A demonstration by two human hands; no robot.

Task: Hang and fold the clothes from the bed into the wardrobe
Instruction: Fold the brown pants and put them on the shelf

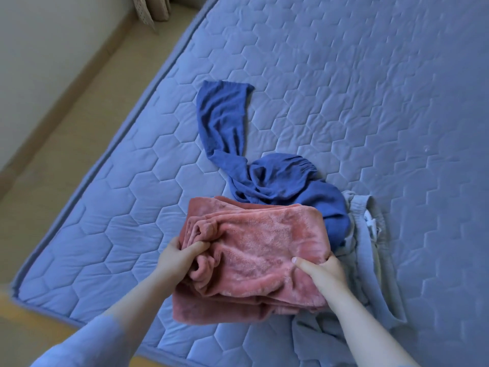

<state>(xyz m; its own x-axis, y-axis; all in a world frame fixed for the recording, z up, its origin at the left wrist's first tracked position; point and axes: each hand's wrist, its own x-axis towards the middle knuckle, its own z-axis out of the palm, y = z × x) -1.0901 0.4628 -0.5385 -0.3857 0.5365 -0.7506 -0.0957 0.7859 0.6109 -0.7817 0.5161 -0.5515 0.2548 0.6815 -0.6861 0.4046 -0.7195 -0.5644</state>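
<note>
A folded pink fleece garment [259, 250] lies near the front of the bed [370, 88], which has a blue quilted cover. My left hand [177, 256] grips its left edge, thumb on top. My right hand [321, 271] grips its right edge, thumb pressed onto the fabric. Behind it, blue trousers [264, 176] lie crumpled, one leg stretched toward the far left. A pale grey garment [367, 250] with a drawstring waist lies to the right, partly under the pink one and the blue one.
The bed's left edge runs diagonally, with beige floor [60, 144] beside it and a white wall [31, 56] at far left. A curtain hem [156, 9] hangs at the top left. The wardrobe is out of view.
</note>
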